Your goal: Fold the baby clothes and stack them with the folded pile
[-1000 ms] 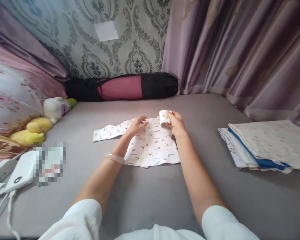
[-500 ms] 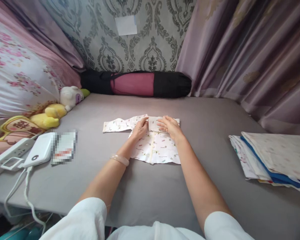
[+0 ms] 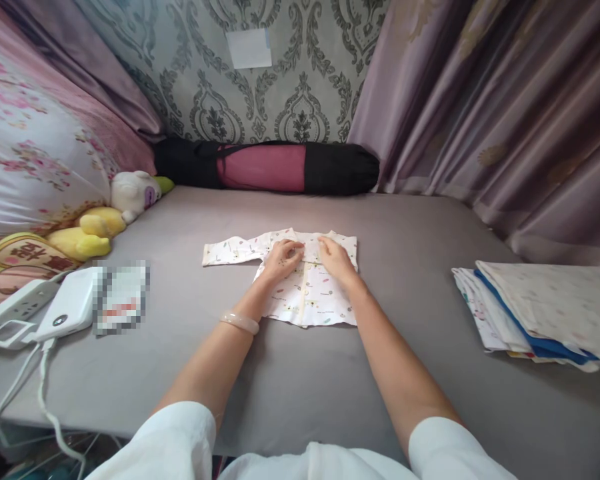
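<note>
A small white button-front shirt [image 3: 325,303] with tiny coloured prints lies flat on the grey sheet. One sleeve stretches out to the left; the other is folded across the chest. My left hand [image 3: 282,260] rests on the shirt's upper part, fingers curled and thumb bent in at the end of the folded sleeve. On the same sleeve, a little to the right, my right hand [image 3: 337,260] has its fingers drawn together on the cloth. The fingertips of both hands are partly hidden.
Folded clothes [image 3: 545,313] are stacked at the right. At the left are a power strip [image 3: 25,307], a white power bank [image 3: 70,303] with cables, a blurred packet [image 3: 123,297] and plush toys [image 3: 87,233]. A black and pink roll bag [image 3: 265,167] lies along the wall.
My right hand has gone from spread fingers to fingers drawn together on the folded sleeve. My left hand has shifted slightly down, its fingers now more curled. The view has turned slightly right.
</note>
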Available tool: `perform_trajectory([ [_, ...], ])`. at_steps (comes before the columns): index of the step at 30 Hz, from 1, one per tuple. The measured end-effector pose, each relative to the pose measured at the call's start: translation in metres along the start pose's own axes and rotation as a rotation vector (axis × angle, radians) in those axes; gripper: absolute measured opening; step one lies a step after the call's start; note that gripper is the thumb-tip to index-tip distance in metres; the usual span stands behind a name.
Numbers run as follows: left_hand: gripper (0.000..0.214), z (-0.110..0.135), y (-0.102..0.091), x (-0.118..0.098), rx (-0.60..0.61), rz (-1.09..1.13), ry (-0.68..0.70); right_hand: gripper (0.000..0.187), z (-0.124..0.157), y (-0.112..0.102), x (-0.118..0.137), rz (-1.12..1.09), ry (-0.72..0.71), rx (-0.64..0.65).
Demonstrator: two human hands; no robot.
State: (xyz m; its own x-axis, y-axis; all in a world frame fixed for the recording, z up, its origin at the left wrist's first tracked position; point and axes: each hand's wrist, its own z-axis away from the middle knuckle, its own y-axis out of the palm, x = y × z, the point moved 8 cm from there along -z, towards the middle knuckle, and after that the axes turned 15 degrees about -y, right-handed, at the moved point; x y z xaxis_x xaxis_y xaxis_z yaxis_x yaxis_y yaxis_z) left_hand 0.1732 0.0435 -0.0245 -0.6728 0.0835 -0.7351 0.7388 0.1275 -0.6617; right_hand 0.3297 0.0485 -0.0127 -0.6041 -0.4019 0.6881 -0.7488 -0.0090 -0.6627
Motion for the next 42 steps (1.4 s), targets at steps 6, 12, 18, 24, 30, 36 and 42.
perform_trajectory([
  [6,0.035,-0.005,0.003,0.009,-0.049,0.005,0.022,0.055,0.012,0.038,0.019,0.304,-0.061,0.3],
  [12,0.038,-0.006,0.011,0.016,-0.049,-0.131,0.013,0.066,0.016,0.041,0.007,0.401,0.01,0.364],
  [18,0.041,-0.003,0.012,0.013,-0.033,-0.236,-0.001,0.07,0.016,0.029,-0.009,0.535,0.092,0.313],
  [24,0.039,-0.001,0.012,0.011,-0.019,-0.277,-0.016,0.068,0.017,0.007,-0.027,0.625,0.184,0.303],
  [30,0.037,0.0,0.012,0.009,-0.016,-0.276,0.015,0.067,0.02,-0.014,-0.045,0.633,0.253,0.264],
  [36,0.037,0.002,0.011,0.006,-0.031,-0.249,0.037,0.065,0.017,-0.019,-0.045,0.648,0.275,0.237],
  [42,0.043,0.005,0.011,-0.001,-0.034,-0.282,0.059,0.058,0.005,0.017,0.003,0.562,0.009,0.258],
])
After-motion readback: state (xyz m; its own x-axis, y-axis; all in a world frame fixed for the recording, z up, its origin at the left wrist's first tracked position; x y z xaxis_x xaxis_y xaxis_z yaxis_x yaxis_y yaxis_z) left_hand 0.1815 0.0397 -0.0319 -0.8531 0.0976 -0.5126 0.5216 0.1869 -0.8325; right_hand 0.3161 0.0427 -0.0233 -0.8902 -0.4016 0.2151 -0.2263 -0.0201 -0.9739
